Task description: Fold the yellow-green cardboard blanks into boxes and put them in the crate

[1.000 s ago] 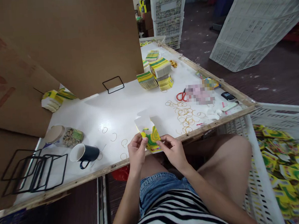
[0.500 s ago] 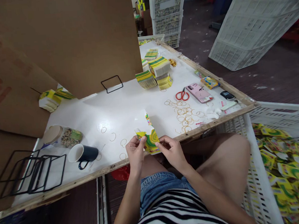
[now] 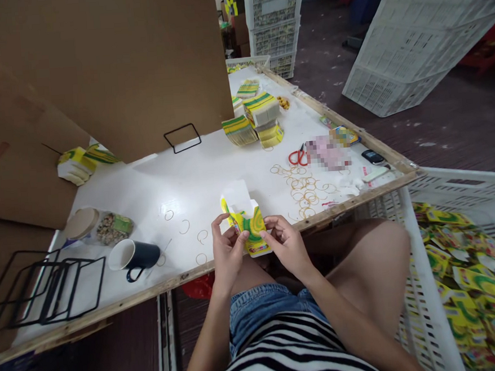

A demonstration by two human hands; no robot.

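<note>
Between my hands, over the table's front edge, is a small yellow and green carton with its white inner flaps spread at the top. My left hand grips its left side, thumb on the front face. On the right side, my right hand pinches the carton between thumb and fingers. Loose rubber bands lie on the white table beyond my right hand. Bundled stacks of flat yellow-green cartons sit at the back.
A dark mug, a jar and black wire stands are at the left. Red-handled scissors lie at the right. A white crate of yellow cartons stands beside my leg. Large cardboard rises behind the table.
The carton has opened out, with its white flaps now showing at the top. My left fingers have moved up and spread along its left side.
</note>
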